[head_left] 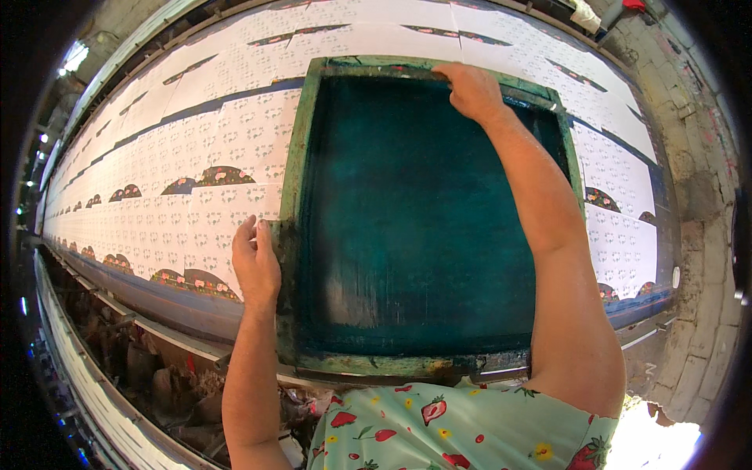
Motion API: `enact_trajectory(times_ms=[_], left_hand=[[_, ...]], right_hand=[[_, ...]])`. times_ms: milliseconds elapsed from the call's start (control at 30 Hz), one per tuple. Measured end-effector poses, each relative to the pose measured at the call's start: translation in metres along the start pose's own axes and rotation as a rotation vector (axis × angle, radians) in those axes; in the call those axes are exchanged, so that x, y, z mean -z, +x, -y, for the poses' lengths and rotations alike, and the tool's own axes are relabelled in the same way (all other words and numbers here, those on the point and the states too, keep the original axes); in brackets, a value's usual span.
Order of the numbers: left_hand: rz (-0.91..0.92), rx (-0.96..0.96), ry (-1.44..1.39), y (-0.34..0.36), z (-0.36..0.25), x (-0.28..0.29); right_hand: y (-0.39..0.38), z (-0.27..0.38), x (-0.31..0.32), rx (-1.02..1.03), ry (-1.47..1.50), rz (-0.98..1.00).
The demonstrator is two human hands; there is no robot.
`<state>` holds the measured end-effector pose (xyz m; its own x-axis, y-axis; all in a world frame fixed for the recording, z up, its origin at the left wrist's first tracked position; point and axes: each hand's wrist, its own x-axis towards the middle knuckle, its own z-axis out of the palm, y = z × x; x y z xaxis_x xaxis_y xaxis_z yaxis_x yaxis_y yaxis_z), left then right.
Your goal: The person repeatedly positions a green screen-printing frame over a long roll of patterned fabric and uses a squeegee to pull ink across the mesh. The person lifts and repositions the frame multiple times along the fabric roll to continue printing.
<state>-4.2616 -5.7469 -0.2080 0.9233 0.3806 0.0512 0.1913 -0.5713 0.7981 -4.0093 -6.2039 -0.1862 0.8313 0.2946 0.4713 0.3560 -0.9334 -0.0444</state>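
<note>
A large screen-printing frame [296,168] with green, worn wooden rails lies in front of me. Dark teal ink colours its mesh [423,204], with a paler, streaked patch at the lower left. My right hand [471,90] reaches across the mesh and is closed on a bar [376,70] along the frame's far end. Whether that bar is the rail itself or a separate piece, I cannot tell. Beside the left rail, my left hand [257,262] is raised with fingers loosely bent and apart, and nothing shows in it. Under the frame lie white printed sheets [243,133].
A long table [196,309] carries rows of sheets with small patterns and dark floral curved shapes. Below its near edge is cluttered dark material [168,384]. A pale brick wall or floor [705,235] runs along the right, and a red object [633,5] is at the far right.
</note>
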Motion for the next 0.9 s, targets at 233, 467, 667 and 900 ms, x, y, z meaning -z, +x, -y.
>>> enact_trajectory(times_ms=[233,467,667,900], left_hand=[[0.012,0.01,0.026,-0.001,-0.002,-0.001],[0.034,0.036,0.065,-0.003,-0.014,0.003],[0.013,-0.041,0.049,-0.001,-0.013,-0.002],[0.017,-0.167,-0.002,0.007,0.004,0.0]], right_hand=[[-0.007,-0.023,-0.019,-0.032,-0.036,0.039],[0.01,-0.025,0.0,-0.052,-0.059,0.308],[-0.022,0.001,0.03,-0.051,-0.042,0.411],[-0.127,0.097,0.105,-0.044,0.048,0.516]])
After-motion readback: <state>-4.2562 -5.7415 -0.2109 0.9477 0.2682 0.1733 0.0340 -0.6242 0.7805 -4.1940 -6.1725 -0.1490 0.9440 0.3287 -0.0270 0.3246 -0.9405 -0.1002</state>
